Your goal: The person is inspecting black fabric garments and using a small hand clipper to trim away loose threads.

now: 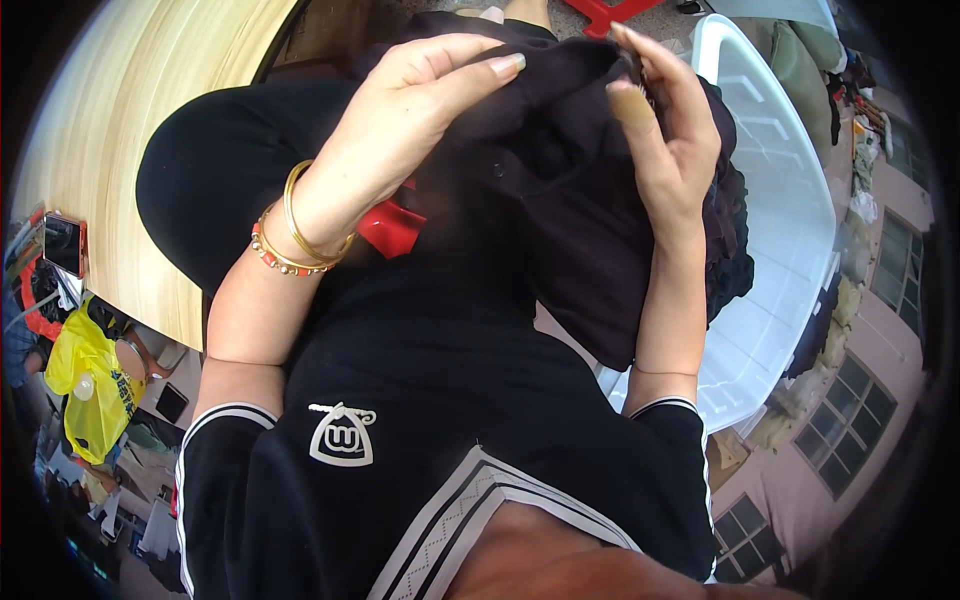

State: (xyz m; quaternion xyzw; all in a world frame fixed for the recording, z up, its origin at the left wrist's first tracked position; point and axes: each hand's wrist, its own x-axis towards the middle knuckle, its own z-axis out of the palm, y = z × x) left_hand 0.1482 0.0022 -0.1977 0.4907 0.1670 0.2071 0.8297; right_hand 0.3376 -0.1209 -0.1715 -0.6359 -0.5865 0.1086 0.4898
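Observation:
A dark garment (590, 210) with a small round button lies across my lap, its upper part raised between my two hands. My left hand (425, 95) pinches the cloth between thumb and fingers; gold and beaded bangles circle that wrist. On the other side, my right hand (675, 140) holds the edge of the garment, its thumb toward the cloth and fingers behind. A tan covering wraps the right thumb. Below my left wrist shows a red piece (393, 230), too little of it visible to name.
A large white plastic basket (800, 230) stands to my right, with dark cloth hanging at its near side. At the left is a pale wooden tabletop (110, 130). Beyond it are a phone (65, 243), a yellow plastic bag (90, 385) and another person's hand. A red frame (605, 15) shows at the top.

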